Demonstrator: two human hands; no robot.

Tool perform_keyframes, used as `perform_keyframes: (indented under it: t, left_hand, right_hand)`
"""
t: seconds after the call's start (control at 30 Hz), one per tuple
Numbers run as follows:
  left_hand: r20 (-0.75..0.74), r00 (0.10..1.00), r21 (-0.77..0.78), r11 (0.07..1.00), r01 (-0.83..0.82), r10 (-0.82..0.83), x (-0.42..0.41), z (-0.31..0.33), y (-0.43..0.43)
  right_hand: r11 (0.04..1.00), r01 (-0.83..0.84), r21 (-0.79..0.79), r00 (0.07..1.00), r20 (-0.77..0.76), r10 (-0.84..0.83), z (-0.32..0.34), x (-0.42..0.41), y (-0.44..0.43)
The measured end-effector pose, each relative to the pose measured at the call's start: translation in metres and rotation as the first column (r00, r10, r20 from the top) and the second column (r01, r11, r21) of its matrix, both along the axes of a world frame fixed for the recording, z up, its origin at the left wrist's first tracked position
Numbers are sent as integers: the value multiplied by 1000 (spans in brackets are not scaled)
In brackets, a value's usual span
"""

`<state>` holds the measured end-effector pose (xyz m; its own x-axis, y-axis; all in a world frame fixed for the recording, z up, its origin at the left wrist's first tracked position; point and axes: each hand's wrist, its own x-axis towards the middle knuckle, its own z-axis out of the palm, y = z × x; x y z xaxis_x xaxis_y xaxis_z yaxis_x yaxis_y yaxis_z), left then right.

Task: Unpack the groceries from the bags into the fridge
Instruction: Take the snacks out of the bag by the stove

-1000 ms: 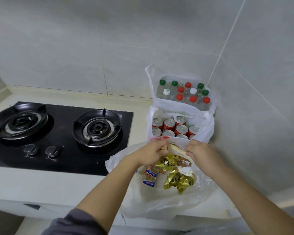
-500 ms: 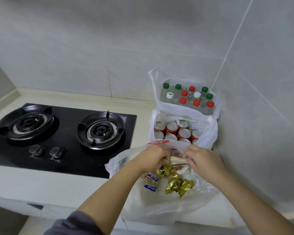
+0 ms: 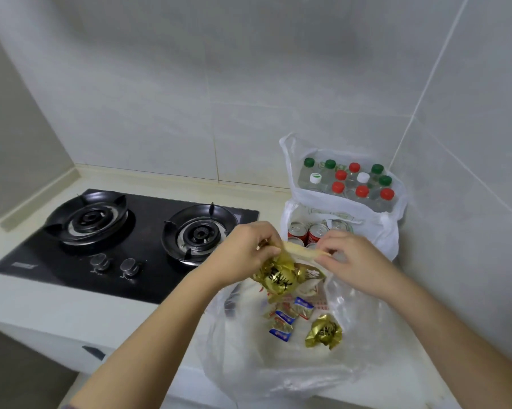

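Bare along left forearm (image 3: 142, 340) and right forearm (image 3: 425, 343), with only a thin sliver of grey sleeve (image 3: 67, 407) at the left elbow.

The near translucent white plastic bag (image 3: 249, 364) looked crinkled — the gold foil sweet wrappers (image 3: 274, 277) shone, the pale cream packet (image 3: 303, 251) was matt. Left, the black glass hob (image 3: 148, 278) was glossy; the far red cans (image 3: 316, 231) had bright metal tops.

Tiled wall (image 3: 190, 84): pale grey, its corner behind and right of the grip.
Countertop (image 3: 57, 305): cream, below the grip.
Gas hob (image 3: 145, 243): black glass, two burners, two knobs, left of the grip.
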<state>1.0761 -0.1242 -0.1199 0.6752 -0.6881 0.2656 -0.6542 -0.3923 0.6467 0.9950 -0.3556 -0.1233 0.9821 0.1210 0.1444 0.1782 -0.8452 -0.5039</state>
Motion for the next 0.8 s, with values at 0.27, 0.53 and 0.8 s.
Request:
perform_keyframes:
  t: [0.27,0.53,0.8]
  left_hand:
    - [40,960,-136,953,-271,279,-27,47,56]
    - [38,885,-139,879,-455,464,-63,33,67]
    - [-2,853,-141,844,-517,522,-79,10,51]
  right_hand:
    - [967,-46,249,999,12,44,57,21,44]
    - [947,-108,303,979,-134,155,63,38,50]
    - [973,-223,-61,936,-291,197,55,35,24]
